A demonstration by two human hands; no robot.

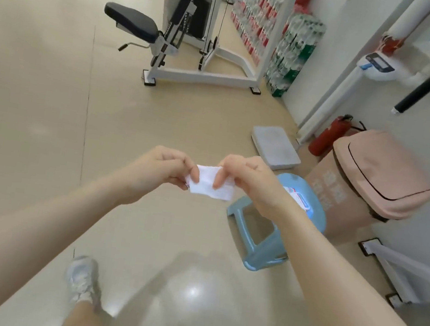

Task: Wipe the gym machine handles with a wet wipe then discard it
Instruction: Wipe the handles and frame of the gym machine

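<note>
A small folded white wet wipe (211,183) is held in front of me, above the floor. My left hand (162,169) pinches its left edge and my right hand (248,178) pinches its right part, fingers curled over it. A wipes packet (298,199) lies on a light blue plastic stool (268,229), partly hidden by my right wrist. A pink lidded trash bin (371,181) stands to the right by the wall. A black machine handle (425,85) with a white end sticks out at the upper right.
A white cable machine (218,25) with a black seat (131,21) stands ahead. A floor scale (275,147), a red fire extinguisher (328,134) and stacked bottle packs (293,56) line the right wall. White machine frame feet (391,263) lie at lower right. My shoe (82,280) is on the beige floor.
</note>
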